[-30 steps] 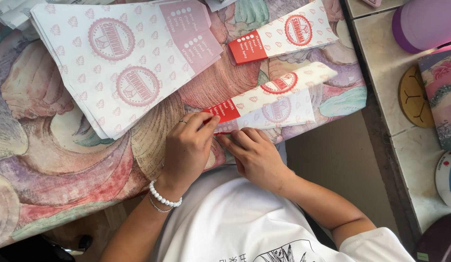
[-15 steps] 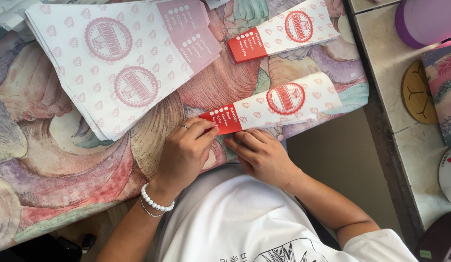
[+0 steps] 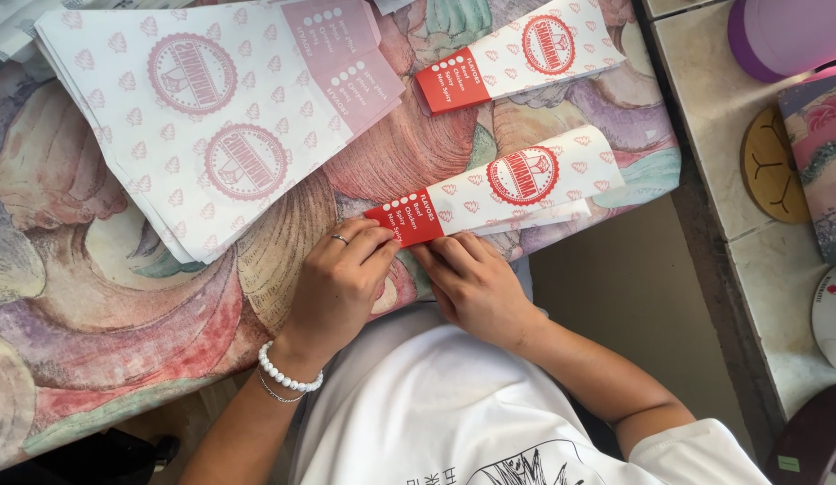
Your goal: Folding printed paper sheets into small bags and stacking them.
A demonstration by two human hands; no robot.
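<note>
A folded paper sleeve (image 3: 512,186), white with a red end and a round red stamp, lies on the patterned tablecloth (image 3: 94,305) in front of me. My left hand (image 3: 337,283), with a ring and a white bead bracelet, pinches its red end from below. My right hand (image 3: 476,287) presses the sleeve's lower edge just right of the red end. A second folded sleeve (image 3: 517,58) lies further up. A stack of flat unfolded paper sheets (image 3: 211,117) with the same pink print sits at the upper left.
The table ends at the right, with bare floor (image 3: 633,296) beyond it. A stone counter (image 3: 750,216) on the far right carries a purple round container (image 3: 786,36), a round wooden coaster (image 3: 773,166) and a floral box (image 3: 827,153).
The sleeve has been folded over into a neat strip with its printed face up and has shifted slightly up and right. Both hands stay at its red end.
</note>
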